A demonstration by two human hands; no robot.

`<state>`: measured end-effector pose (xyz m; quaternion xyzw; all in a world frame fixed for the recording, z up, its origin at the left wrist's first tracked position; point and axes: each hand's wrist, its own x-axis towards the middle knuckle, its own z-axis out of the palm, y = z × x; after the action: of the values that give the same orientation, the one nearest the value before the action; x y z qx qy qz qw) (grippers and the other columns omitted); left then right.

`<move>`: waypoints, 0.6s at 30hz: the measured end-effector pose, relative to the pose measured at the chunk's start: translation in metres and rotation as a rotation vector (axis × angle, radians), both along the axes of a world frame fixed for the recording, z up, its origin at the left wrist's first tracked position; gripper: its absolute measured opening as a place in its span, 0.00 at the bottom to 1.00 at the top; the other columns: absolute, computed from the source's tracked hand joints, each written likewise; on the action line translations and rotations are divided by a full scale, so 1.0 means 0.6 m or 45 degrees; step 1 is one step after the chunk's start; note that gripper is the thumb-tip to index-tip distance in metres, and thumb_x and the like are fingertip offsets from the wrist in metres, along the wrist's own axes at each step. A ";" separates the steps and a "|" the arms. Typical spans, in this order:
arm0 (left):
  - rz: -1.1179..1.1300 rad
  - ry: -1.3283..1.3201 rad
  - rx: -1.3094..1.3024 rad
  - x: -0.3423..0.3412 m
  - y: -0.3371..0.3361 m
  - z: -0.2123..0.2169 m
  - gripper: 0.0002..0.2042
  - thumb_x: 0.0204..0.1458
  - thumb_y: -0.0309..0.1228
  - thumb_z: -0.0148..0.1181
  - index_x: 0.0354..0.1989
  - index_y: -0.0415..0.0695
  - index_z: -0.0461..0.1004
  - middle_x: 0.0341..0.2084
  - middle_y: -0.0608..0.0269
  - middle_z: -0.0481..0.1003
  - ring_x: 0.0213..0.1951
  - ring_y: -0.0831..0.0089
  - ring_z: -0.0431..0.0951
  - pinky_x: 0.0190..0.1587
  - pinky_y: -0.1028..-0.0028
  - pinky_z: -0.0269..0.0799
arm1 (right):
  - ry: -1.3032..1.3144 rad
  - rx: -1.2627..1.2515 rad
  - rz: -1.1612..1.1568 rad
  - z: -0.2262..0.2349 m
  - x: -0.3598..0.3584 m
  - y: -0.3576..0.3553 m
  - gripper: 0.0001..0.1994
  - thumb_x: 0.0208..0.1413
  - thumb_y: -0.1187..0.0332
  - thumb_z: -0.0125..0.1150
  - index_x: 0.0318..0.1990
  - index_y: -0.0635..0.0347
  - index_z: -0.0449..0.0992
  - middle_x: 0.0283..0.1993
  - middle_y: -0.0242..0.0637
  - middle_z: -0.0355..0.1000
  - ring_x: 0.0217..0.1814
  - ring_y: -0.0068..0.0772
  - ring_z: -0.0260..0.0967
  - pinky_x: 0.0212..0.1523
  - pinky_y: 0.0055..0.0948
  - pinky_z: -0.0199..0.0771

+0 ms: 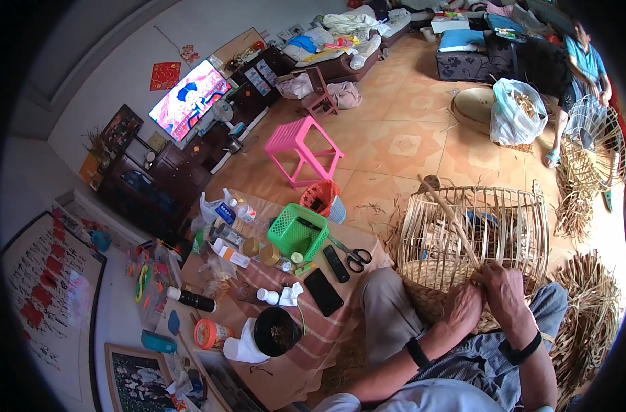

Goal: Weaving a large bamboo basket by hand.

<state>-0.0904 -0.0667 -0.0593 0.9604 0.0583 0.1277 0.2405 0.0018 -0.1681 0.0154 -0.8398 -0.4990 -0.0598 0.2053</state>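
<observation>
A half-woven basket (pixel 421 283) rests on my lap, its bare upright slats standing above a braided band of dried plant strands. My left hand (pixel 463 305) is closed at the top of the woven band, its fingertips partly hidden. Just right of it, my right hand (pixel 503 290) is closed on a long dried strand (pixel 452 223), which slants up and left across the slats. Both hands nearly touch. A dark band circles each wrist.
Loose dried strands (pixel 588 295) pile at my right. On the left table are scissors (pixel 355 258), a phone (pixel 323 292), a green basket (pixel 285 233) and a black bowl (pixel 277 331). A pink stool (pixel 303 147) stands ahead. Another person (pixel 586 69) sits far right with a slatted basket (pixel 605 147).
</observation>
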 end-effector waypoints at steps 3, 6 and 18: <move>0.017 0.106 0.041 0.009 0.002 -0.003 0.07 0.56 0.25 0.51 0.36 0.37 0.76 0.31 0.46 0.77 0.36 0.53 0.80 0.37 0.58 0.75 | 0.030 -0.001 0.044 -0.001 0.006 -0.002 0.08 0.53 0.72 0.60 0.38 0.50 0.83 0.36 0.33 0.74 0.40 0.38 0.76 0.33 0.39 0.75; 0.076 -0.051 -0.159 0.011 0.002 -0.006 0.06 0.56 0.25 0.51 0.33 0.37 0.75 0.30 0.44 0.76 0.36 0.50 0.80 0.38 0.56 0.75 | -0.009 -0.016 0.028 -0.011 0.003 -0.004 0.08 0.53 0.71 0.61 0.39 0.51 0.82 0.37 0.34 0.75 0.39 0.39 0.76 0.33 0.40 0.75; 0.150 0.027 -0.290 -0.013 0.002 0.031 0.11 0.60 0.34 0.59 0.38 0.38 0.78 0.27 0.43 0.79 0.36 0.44 0.80 0.41 0.50 0.74 | 0.185 0.079 -0.274 -0.026 0.001 -0.010 0.09 0.52 0.73 0.63 0.42 0.59 0.78 0.28 0.50 0.76 0.31 0.55 0.76 0.31 0.46 0.73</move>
<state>-0.0984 -0.0657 -0.0404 0.9231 0.1313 0.1242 0.3395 0.0023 -0.1740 -0.0004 -0.8838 -0.3876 -0.0359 0.2594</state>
